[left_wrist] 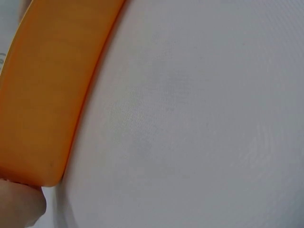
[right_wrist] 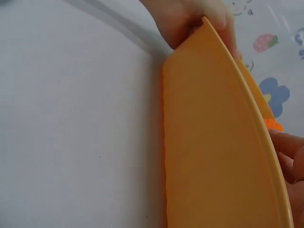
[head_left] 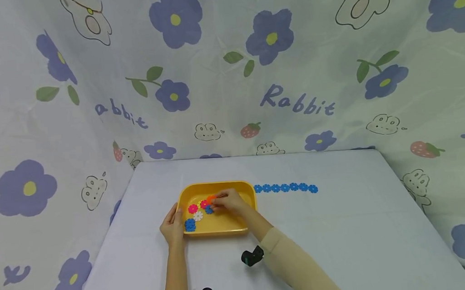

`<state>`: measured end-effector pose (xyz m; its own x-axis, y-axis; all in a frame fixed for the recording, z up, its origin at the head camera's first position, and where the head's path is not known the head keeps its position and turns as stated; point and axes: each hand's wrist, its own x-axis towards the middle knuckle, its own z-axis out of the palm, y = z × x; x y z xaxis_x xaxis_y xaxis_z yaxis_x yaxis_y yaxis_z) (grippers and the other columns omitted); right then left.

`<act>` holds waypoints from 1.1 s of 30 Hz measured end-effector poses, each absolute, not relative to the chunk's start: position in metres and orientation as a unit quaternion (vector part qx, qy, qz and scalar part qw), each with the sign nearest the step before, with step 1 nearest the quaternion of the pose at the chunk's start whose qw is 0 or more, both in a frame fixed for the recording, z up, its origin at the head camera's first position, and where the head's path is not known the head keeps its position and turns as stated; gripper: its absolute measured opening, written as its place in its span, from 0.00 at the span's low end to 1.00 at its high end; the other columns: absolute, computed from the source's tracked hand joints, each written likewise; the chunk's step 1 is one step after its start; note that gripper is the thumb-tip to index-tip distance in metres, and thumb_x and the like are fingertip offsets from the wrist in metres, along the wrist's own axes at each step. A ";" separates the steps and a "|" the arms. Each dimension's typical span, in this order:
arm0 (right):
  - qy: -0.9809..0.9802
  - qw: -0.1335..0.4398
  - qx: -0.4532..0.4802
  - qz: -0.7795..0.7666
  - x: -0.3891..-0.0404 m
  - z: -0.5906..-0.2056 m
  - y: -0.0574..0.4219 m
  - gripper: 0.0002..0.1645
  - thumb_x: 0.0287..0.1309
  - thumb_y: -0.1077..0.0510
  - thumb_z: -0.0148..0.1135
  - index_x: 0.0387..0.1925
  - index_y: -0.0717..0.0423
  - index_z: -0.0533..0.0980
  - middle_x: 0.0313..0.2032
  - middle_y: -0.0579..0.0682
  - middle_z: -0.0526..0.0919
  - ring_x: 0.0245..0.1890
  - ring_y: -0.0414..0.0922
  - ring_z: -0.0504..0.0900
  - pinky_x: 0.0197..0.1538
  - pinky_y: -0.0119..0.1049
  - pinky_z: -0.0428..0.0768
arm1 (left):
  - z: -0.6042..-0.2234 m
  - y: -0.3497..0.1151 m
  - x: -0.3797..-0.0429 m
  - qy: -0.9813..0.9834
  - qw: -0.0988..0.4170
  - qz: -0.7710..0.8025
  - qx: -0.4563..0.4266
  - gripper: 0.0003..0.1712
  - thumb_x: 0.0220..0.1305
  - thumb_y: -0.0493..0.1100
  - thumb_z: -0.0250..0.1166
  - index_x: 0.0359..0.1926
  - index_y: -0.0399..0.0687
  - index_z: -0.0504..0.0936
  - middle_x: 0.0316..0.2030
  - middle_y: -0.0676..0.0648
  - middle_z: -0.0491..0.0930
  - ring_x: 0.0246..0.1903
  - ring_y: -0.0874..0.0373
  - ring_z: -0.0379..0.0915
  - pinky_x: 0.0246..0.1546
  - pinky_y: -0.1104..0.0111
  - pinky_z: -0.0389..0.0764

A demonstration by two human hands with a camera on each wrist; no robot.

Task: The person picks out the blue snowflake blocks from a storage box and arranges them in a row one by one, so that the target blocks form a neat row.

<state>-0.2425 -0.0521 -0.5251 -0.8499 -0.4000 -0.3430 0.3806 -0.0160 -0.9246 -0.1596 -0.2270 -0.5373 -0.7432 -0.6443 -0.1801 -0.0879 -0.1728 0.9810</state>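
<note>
My left hand (head_left: 172, 226) grips the left end of a yellow tray (head_left: 219, 232), with its fingers at the rim; the right wrist view shows this hand (right_wrist: 194, 21) at the tray's corner. Over the inside of the tray, my right hand (head_left: 229, 200) pinches an orange flower-shaped disc (head_left: 211, 199) at its fingertips. The same orange disc (right_wrist: 272, 124) peeks above the rim in the right wrist view. Below and left of those fingers lie pink discs (head_left: 193, 208), a white disc (head_left: 198, 216) and a blue disc (head_left: 209, 209). Several blue discs (head_left: 190, 225) sit bunched in the near left corner.
A row of several blue flower discs (head_left: 285, 187) runs rightward across the white table (head_left: 346, 236) from the tray's right side. Flower-and-rabbit patterned cloth (head_left: 219, 82) stands behind the table and along its sides.
</note>
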 end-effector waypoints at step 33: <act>0.761 0.149 -0.015 -0.631 -0.240 -0.524 -0.053 0.17 0.51 0.69 0.66 0.46 0.64 0.80 0.42 0.56 0.82 0.30 0.42 0.78 0.34 0.27 0.82 | -0.537 -0.227 -0.162 -0.613 0.201 -0.699 0.309 0.21 0.65 0.38 0.60 0.58 0.37 0.75 0.56 0.37 0.73 0.50 0.67 0.75 0.45 0.82 0.76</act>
